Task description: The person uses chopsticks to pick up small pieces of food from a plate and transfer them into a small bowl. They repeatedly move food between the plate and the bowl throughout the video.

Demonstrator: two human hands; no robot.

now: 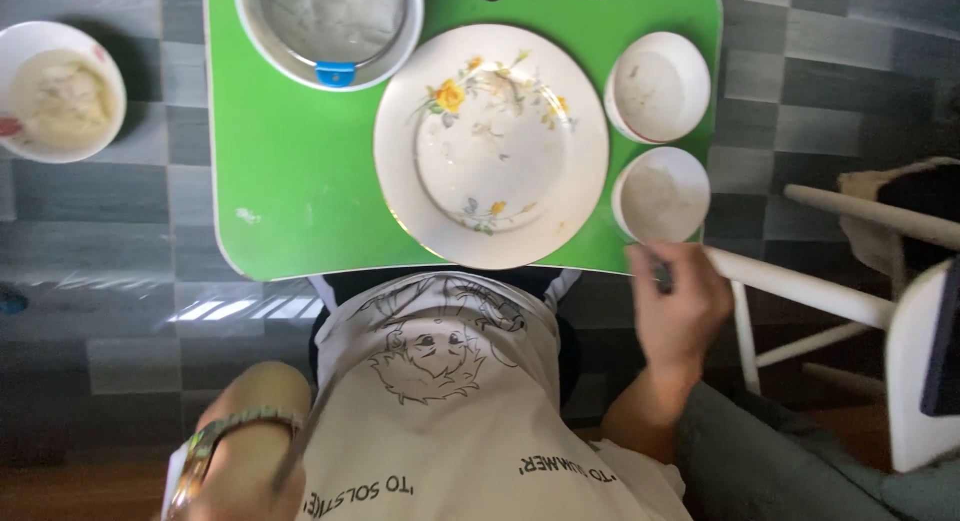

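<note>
- Head view, looking straight down: green counter with rounded corners stands over a grey tiled floor, the person's white printed shirt just below its near edge.
- Right hand is at the near right corner of the counter, fingers curled around a thin dark utensil; motion blur hides what kind it is.
- That hand sits just beside the nearer small white bowl, which is smeared inside; I cannot tell whether they touch.
- Second small white bowl stands behind the first, at the counter's right edge.
- Large white plate with yellow flowers lies in the middle, smeared with leftovers, touching or nearly touching both bowls.
- Round metal pot with a blue tab on its rim stands at the far edge, left of the plate.
- Left hand is low by the person's side, well apart from the counter, a beaded bracelet on the wrist; blurred, so I cannot tell its grip.
- White bowl of pale food rests on the floor, left of the counter.
- White chair frame stands to the right.
</note>
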